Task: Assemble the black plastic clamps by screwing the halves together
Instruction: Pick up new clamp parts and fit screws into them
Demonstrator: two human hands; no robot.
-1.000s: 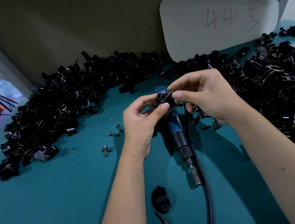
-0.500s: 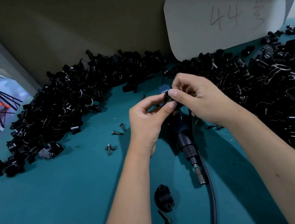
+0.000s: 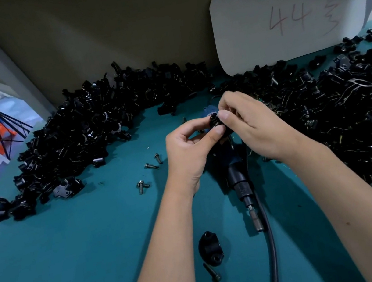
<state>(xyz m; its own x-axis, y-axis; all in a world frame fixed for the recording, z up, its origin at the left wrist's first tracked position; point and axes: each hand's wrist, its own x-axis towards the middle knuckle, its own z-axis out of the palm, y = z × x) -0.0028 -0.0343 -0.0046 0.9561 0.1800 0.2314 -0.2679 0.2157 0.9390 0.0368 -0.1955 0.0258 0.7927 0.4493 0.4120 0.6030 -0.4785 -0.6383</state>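
Above the middle of the teal table, my left hand [image 3: 187, 148] and my right hand [image 3: 248, 123] together pinch a small black clamp piece [image 3: 214, 120] between thumbs and fingertips; most of it is hidden by my fingers. A loose black clamp half [image 3: 209, 245] lies near the front, with a long black screw [image 3: 212, 272] just below it. Several short screws [image 3: 151, 166] lie left of my left hand. An electric screwdriver [image 3: 237, 179] lies under my hands, bit pointing toward me.
Big heaps of black clamp parts [image 3: 77, 144] curve along the back left, and another heap [image 3: 353, 117] fills the right. The screwdriver's black cable [image 3: 271, 249] runs to the front edge. A white card [image 3: 287, 18] marked 44 leans on the back wall.
My right hand's fingers closed tighter round the clamp piece and turned on it. Both hands stayed in about the same place above the screwdriver.
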